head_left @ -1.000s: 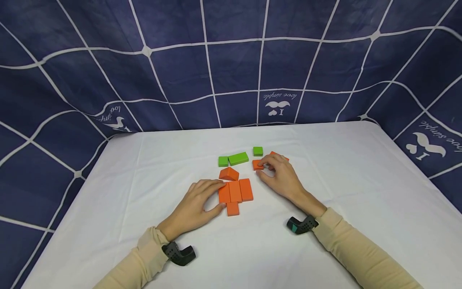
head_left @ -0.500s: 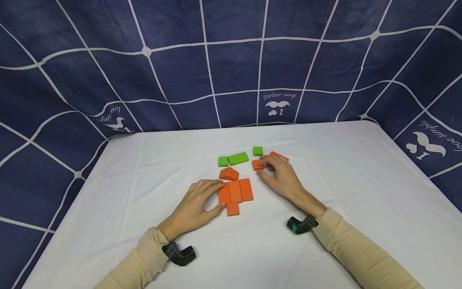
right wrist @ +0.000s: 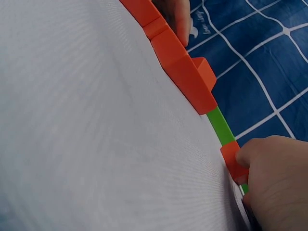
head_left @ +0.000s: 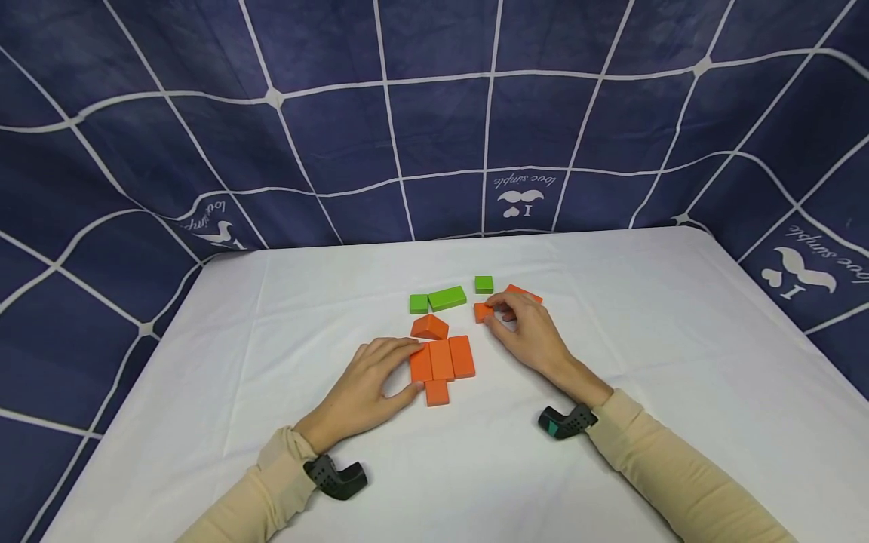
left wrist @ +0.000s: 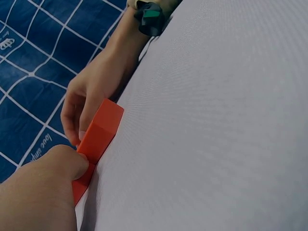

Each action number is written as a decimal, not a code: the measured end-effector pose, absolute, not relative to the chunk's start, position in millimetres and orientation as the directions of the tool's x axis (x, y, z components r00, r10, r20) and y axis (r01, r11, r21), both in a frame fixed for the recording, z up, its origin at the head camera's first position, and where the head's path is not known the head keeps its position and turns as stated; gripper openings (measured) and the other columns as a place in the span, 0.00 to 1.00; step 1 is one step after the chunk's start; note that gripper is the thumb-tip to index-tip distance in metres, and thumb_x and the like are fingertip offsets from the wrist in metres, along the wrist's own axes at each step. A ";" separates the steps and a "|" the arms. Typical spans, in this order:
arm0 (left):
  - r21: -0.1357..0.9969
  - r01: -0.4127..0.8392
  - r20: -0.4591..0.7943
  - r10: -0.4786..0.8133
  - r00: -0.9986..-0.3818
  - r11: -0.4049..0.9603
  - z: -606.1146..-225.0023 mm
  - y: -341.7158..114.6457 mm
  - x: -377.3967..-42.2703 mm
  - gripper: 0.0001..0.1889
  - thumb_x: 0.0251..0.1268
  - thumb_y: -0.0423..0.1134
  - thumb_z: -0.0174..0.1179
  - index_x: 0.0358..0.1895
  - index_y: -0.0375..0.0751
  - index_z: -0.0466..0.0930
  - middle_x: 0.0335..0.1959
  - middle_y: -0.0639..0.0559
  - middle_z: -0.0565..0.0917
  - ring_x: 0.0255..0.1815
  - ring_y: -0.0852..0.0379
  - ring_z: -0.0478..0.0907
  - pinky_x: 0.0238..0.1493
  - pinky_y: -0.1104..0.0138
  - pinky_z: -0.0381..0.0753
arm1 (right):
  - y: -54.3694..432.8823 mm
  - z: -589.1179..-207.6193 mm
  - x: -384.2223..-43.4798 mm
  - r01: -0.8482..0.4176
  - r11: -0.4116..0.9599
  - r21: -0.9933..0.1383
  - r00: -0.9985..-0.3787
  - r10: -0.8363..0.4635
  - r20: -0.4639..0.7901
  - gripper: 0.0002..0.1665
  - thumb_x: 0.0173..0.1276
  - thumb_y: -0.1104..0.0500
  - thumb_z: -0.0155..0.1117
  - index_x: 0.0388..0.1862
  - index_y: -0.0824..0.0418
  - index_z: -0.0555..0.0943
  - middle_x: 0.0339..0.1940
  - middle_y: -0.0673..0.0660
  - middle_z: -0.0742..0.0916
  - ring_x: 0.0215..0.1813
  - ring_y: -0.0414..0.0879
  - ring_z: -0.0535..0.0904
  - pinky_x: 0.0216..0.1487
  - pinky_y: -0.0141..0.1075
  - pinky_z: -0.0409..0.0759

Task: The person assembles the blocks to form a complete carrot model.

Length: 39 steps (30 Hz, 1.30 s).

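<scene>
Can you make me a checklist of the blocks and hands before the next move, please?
1. Right hand pinching a small orange block: ok.
2. Left hand touching the row of three orange blocks: ok.
3. Those three side by side: ok.
4. Right-hand small green block touching the long green block: not ok, they're apart.
5. Whole shape of the orange block behind the right hand: cannot tell, partly hidden.

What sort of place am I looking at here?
Likely an indoor spot set up for recording: a white-covered table, dark blue grid-patterned cloth rising behind it and at both sides, and black wrist-worn devices.
</scene>
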<state>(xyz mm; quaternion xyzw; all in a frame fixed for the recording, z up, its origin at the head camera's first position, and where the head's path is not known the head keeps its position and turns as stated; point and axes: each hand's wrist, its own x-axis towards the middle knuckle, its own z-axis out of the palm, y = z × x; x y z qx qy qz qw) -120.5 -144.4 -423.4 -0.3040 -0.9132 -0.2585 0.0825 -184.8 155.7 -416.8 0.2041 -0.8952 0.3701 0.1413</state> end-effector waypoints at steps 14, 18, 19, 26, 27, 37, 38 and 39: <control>0.433 0.595 0.306 0.511 -0.803 0.677 -423.5 -145.3 -119.5 0.30 0.68 0.54 0.66 0.70 0.47 0.76 0.69 0.56 0.78 0.69 0.56 0.71 0.70 0.51 0.68 | 154.5 -419.0 -183.8 -0.474 0.668 -0.574 -0.876 -0.290 0.386 0.18 0.67 0.59 0.72 0.55 0.62 0.86 0.45 0.57 0.88 0.43 0.48 0.81 0.48 0.43 0.81; 0.430 0.598 0.308 0.513 -0.801 0.676 -424.2 -145.2 -119.4 0.30 0.68 0.54 0.66 0.70 0.47 0.76 0.69 0.56 0.78 0.69 0.55 0.71 0.70 0.51 0.68 | 154.7 -420.0 -183.0 -0.462 0.661 -0.592 -0.882 -0.273 0.384 0.18 0.67 0.57 0.72 0.54 0.61 0.86 0.44 0.56 0.87 0.43 0.47 0.81 0.48 0.42 0.82; 0.430 0.598 0.307 0.514 -0.801 0.676 -424.3 -145.1 -119.4 0.30 0.68 0.54 0.66 0.70 0.47 0.76 0.69 0.56 0.78 0.69 0.55 0.71 0.71 0.52 0.68 | 154.7 -420.0 -182.8 -0.461 0.654 -0.600 -0.883 -0.271 0.383 0.18 0.67 0.56 0.73 0.53 0.60 0.86 0.44 0.55 0.87 0.42 0.46 0.81 0.48 0.42 0.82; 0.431 0.598 0.306 0.514 -0.801 0.676 -422.9 -144.0 -118.5 0.30 0.68 0.54 0.66 0.70 0.46 0.77 0.69 0.55 0.78 0.69 0.55 0.71 0.71 0.51 0.68 | 154.8 -418.6 -181.2 -0.499 0.594 -0.631 -0.865 -0.299 0.403 0.17 0.63 0.56 0.75 0.51 0.56 0.86 0.42 0.51 0.85 0.41 0.43 0.79 0.46 0.38 0.80; 0.431 0.598 0.306 0.514 -0.801 0.676 -422.7 -143.9 -118.5 0.30 0.68 0.53 0.66 0.70 0.46 0.77 0.69 0.55 0.78 0.69 0.55 0.71 0.71 0.51 0.68 | 154.9 -418.3 -180.8 -0.508 0.584 -0.633 -0.860 -0.305 0.409 0.17 0.63 0.56 0.75 0.51 0.56 0.86 0.42 0.50 0.85 0.41 0.43 0.79 0.45 0.37 0.80; 0.428 0.594 0.306 0.510 -0.804 0.681 -421.3 -144.1 -118.7 0.29 0.68 0.52 0.67 0.69 0.46 0.77 0.68 0.55 0.78 0.69 0.54 0.72 0.70 0.52 0.68 | 153.8 -416.9 -176.8 -0.638 0.429 -0.640 -0.767 -0.425 0.480 0.18 0.57 0.60 0.75 0.47 0.52 0.83 0.39 0.46 0.82 0.38 0.42 0.76 0.42 0.34 0.76; 0.429 0.594 0.305 0.510 -0.805 0.681 -421.3 -144.2 -118.7 0.29 0.68 0.52 0.67 0.69 0.45 0.77 0.68 0.55 0.78 0.69 0.54 0.72 0.71 0.52 0.68 | 153.5 -417.1 -176.5 -0.650 0.418 -0.635 -0.756 -0.443 0.483 0.18 0.57 0.60 0.75 0.47 0.51 0.83 0.38 0.45 0.82 0.38 0.41 0.76 0.41 0.34 0.76; 0.430 0.593 0.305 0.509 -0.805 0.681 -421.4 -144.3 -118.7 0.29 0.68 0.52 0.67 0.69 0.45 0.77 0.68 0.55 0.78 0.69 0.54 0.72 0.71 0.52 0.68 | 153.3 -417.0 -176.1 -0.660 0.406 -0.632 -0.745 -0.461 0.482 0.18 0.56 0.60 0.75 0.46 0.51 0.83 0.38 0.45 0.82 0.38 0.41 0.76 0.41 0.34 0.76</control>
